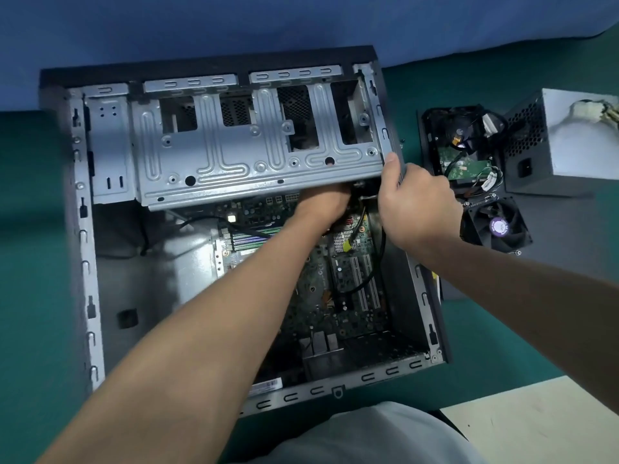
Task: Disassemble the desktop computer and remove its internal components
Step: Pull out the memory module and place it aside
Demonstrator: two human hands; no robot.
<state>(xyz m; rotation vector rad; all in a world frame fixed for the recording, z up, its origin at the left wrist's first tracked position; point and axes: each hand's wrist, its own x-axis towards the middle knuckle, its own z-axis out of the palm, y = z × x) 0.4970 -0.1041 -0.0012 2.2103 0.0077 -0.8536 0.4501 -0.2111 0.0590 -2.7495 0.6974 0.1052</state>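
A green tabletop carries an open desktop computer case, laid on its side with its cavity facing up. Just to the right of the case a dark flat panel rests on the tabletop, bearing a hard drive, a cooling fan and a grey power supply. A blue surface borders the tabletop's far side.

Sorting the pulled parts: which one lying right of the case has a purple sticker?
The black fan, nearest of the three, sticker on its hub; the hard drive and grey power supply beyond show none.
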